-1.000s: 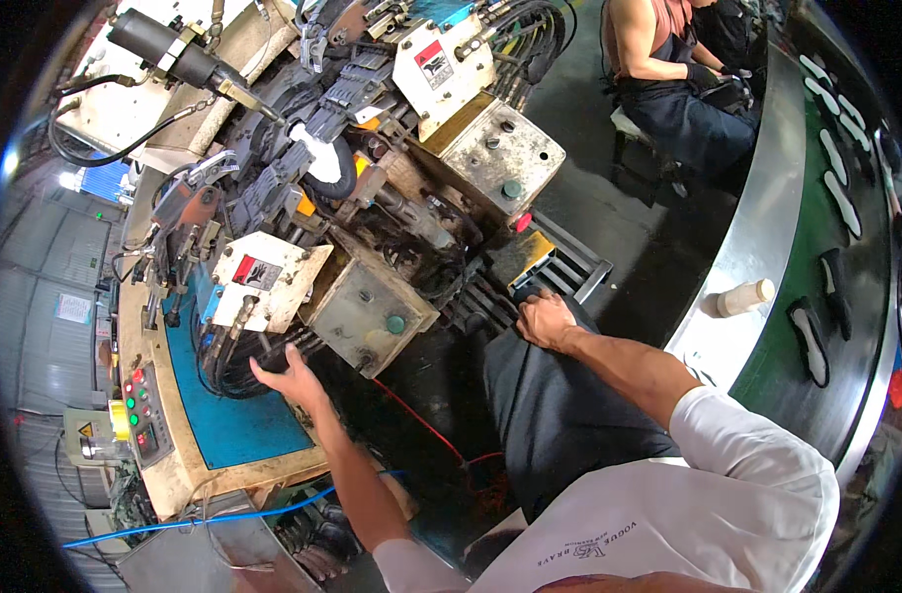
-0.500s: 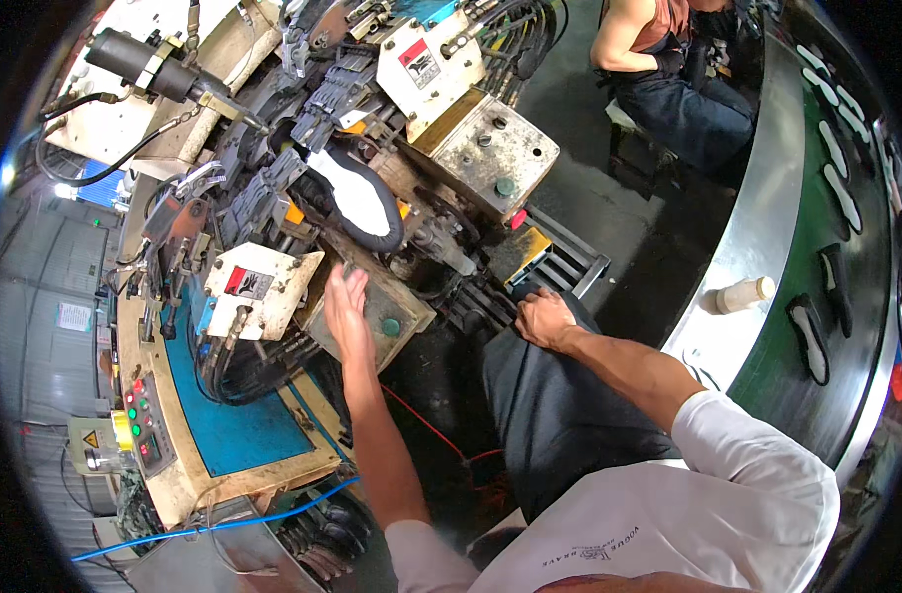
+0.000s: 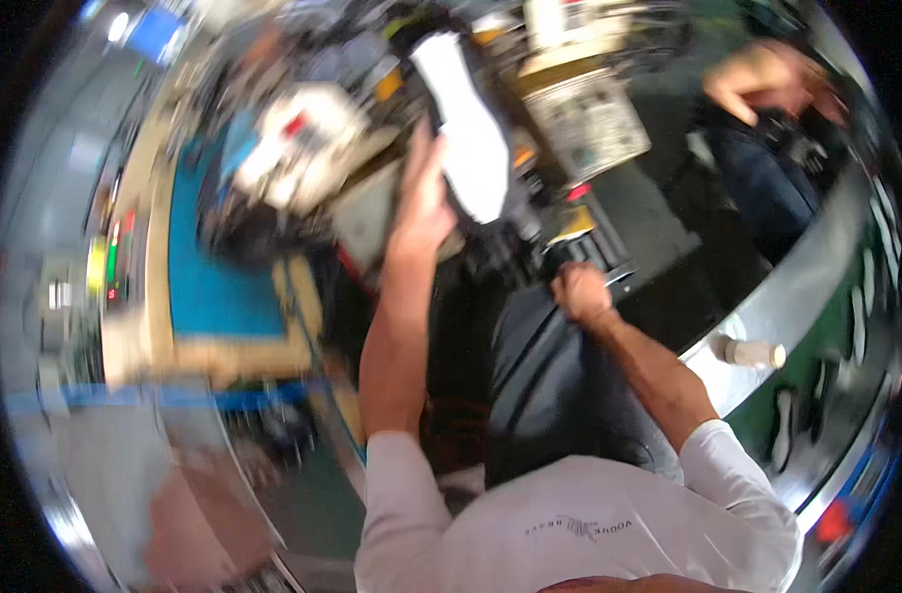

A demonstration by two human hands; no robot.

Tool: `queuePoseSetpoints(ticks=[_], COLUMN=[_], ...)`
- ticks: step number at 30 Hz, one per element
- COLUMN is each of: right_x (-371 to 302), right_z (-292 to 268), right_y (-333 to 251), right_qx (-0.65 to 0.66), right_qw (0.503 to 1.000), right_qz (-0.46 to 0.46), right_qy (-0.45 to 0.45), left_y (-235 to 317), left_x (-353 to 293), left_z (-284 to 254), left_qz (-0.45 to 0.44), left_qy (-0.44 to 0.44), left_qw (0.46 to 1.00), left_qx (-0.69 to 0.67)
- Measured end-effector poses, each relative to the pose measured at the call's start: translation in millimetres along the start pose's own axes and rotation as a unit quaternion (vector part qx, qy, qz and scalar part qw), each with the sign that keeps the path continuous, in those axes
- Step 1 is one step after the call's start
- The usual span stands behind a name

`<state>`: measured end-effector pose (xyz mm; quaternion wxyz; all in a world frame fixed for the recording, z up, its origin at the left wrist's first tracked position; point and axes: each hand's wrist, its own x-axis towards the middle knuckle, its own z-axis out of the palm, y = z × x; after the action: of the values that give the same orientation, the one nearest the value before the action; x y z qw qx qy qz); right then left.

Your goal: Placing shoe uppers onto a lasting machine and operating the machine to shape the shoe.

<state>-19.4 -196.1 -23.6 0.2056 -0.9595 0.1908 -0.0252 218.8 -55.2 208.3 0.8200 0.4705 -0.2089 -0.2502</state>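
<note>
A dark shoe [image 3: 498, 111] with a white sole face [image 3: 473, 148] lies sole up in front of the machine, its narrower end toward the machine's dark parts. Along its left side is my left hand [image 3: 423, 198], closed on the shoe's edge, the fingers smeared by motion and partly hidden. Over the knee of my dark apron [image 3: 540, 366] rests my right hand [image 3: 581, 292], its fingers curled. Whatever lies under those fingers, if anything, is hidden.
A pale control box [image 3: 594, 124] stands right of the shoe. At left is a blue-topped bench [image 3: 218, 267]. A metal-edged conveyor [image 3: 757, 296] carries a pale bottle [image 3: 752, 354], white soles and dark shoes [image 3: 784, 425]. Another person [image 3: 767, 148] sits at far right.
My left hand has gone from beside the machine to the shoe's side. The shoe has come out of the machine's clamps, showing more white. The view has shifted; my right hand stays by the knee.
</note>
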Motion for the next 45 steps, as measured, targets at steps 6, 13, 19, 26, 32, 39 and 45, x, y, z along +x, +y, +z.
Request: queuePoseSetpoints(ticks=[6,13,19,26,32,39,45], right_x=[-3,-16,-19,-36,-49,-66,-81], right_z=[-7,-2,2,1,-24,-41,-37], right_y=[23,-12,3,25,34,48,42], right_qx=[-0.004,0.009,0.037,0.017,-0.039,-0.058,-0.072], right_qw=[0.999,0.995,0.988,0.979,0.981,0.986,0.984], right_qz=[-0.032,-0.100,-0.149,-0.200,-0.191,-0.153,-0.163], right_qy=[0.002,-0.012,0.003,0.031,-0.014,-0.029,0.002], left_y=[-3,-61,-18,17,38,52,53], left_x=[-183,-458,-655,-788,-833,-883,-870], left_z=[-12,-145,-288,-348,-390,-455,-467], left_qz=[-0.004,-0.069,-0.025,-0.408,-0.474,-0.484,-0.594], left_qy=[0.008,0.320,0.571,0.494,0.400,0.426,0.269], left_qw=[0.996,0.938,0.699,0.330,0.271,0.295,0.283], left_qx=[-0.093,0.111,0.430,0.693,0.736,0.705,0.703])
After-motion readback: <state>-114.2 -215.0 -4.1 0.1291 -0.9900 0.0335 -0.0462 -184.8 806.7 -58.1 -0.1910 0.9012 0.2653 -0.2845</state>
